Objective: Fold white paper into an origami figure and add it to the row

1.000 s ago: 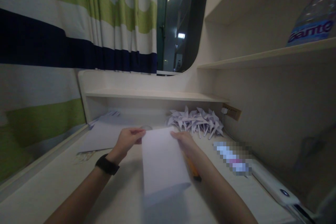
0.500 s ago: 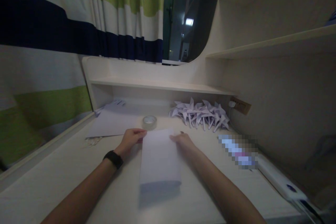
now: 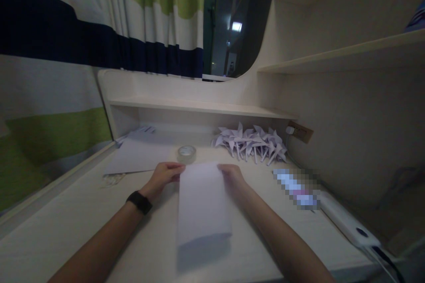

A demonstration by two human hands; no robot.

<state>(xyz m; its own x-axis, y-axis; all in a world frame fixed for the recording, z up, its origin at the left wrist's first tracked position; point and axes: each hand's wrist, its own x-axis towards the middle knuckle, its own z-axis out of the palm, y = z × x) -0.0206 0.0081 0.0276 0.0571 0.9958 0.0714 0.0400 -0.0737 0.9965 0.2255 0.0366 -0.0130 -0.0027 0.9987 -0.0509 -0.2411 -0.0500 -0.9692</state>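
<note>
A white sheet of paper (image 3: 203, 203), looking folded, is held above the desk between my two hands, its near edge raised over a shadow. My left hand (image 3: 165, 177), with a dark band on its wrist, pinches the far left corner. The far right corner is gripped by my right hand (image 3: 233, 176), thumb on top; some of its fingers are hidden. Just beyond the paper stands a roll of clear tape (image 3: 186, 154). Several white paper pinwheels (image 3: 250, 141) lie in a heap behind my right hand.
A stack of white paper (image 3: 137, 152) lies at the back left, a small pale item (image 3: 113, 180) by its near edge. On the right are a blurred-out lit object (image 3: 295, 189) and a white power strip (image 3: 347, 221). A low shelf (image 3: 199, 105) spans the desk's back.
The view has shifted slightly, so the surroundings sit a little further left. My right fingers have moved up to the paper's far corner. The paper stays in both hands.
</note>
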